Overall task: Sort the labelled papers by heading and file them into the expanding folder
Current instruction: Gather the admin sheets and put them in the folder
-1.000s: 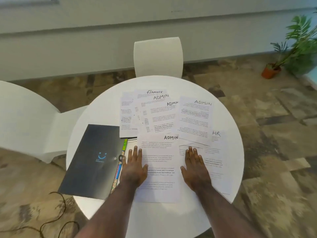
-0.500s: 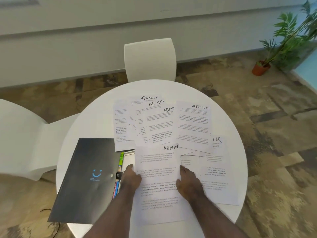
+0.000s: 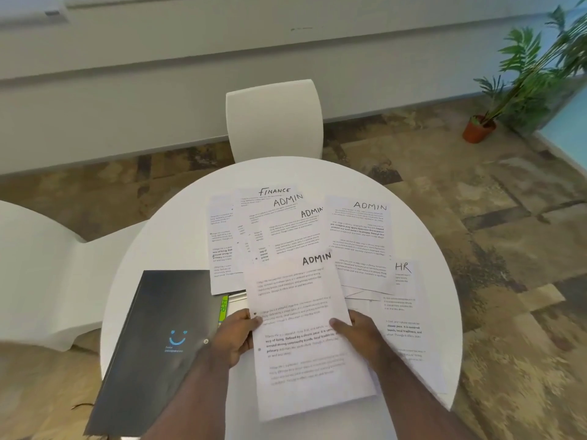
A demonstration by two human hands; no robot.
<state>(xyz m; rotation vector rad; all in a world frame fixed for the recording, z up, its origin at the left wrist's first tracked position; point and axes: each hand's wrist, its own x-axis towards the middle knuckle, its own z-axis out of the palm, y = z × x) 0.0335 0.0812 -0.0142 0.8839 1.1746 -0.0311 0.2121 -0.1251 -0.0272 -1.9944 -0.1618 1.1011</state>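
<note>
admin paper (image 3: pixel 305 315) gripped by left hand (image 3: pixel 233 336) and right hand (image 3: pixel 359 333)

Printed text on papers (image 3: pixel 287 246) too blurred

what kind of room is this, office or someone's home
Most likely an office meeting or break area. A small round white table with moulded white chairs drawn up, patterned commercial-style carpet with a potted plant by the wall, and sheets headed ADMIN, FINANCE and HR.
</note>
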